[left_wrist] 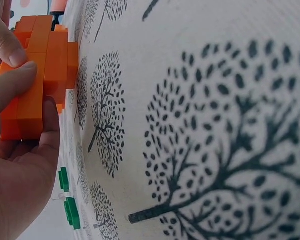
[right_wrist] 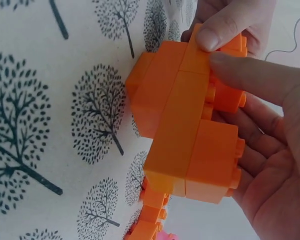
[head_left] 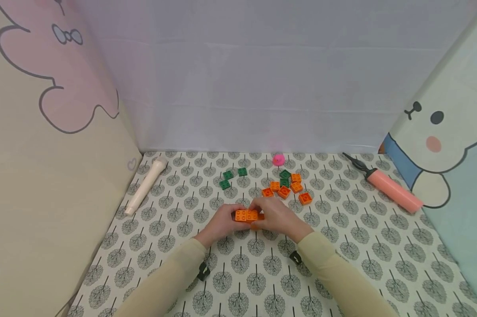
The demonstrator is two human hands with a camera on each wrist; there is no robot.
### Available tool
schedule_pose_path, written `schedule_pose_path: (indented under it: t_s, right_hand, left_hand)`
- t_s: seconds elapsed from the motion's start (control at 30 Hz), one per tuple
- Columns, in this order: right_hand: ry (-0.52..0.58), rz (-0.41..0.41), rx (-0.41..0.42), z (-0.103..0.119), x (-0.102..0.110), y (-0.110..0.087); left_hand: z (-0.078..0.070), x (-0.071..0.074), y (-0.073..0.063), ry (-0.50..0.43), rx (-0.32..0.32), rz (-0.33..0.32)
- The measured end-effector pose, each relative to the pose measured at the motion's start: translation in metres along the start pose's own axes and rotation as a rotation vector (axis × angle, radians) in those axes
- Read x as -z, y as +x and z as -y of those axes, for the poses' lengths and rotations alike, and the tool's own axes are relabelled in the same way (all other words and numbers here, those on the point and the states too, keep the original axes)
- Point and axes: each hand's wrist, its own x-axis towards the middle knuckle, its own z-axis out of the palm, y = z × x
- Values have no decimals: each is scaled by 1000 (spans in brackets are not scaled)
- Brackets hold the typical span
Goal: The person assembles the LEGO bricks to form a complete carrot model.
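Both hands meet around a joined block of orange toy building bricks [head_left: 246, 215], held just above the patterned cloth near the middle of the table. My left hand [head_left: 222, 223] grips its left end, thumb on the near side and fingers beneath. At the other end, my right hand [head_left: 277, 215] pinches it, with the two thumbs nearly meeting in the right wrist view. Layers of bricks [right_wrist: 170, 120] show there, some studs exposed and one brick jutting out at the lower end. The left wrist view shows the block's smooth side [left_wrist: 32, 95] over the cloth.
Loose orange bricks [head_left: 284, 192] lie beyond the right hand, with green bricks [head_left: 284, 182] among them. More green bricks [head_left: 225, 184] lie farther left. A pink toy duck [head_left: 279, 160] sits at the back. A whitish stick [head_left: 145, 187] lies left, a pink-handled pump-like tool [head_left: 393, 189] right.
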Motion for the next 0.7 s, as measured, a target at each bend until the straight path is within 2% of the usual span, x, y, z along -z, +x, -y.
schedule_pose_path:
  t_s: [0.43, 0.7]
  right_hand:
    - [21, -6, -73, 4, -1, 3]
    - [14, 1, -94, 6, 0, 7]
  left_hand:
    - [-2, 1, -1, -31, -10, 13]
    - [-3, 1, -1, -8, -9, 12]
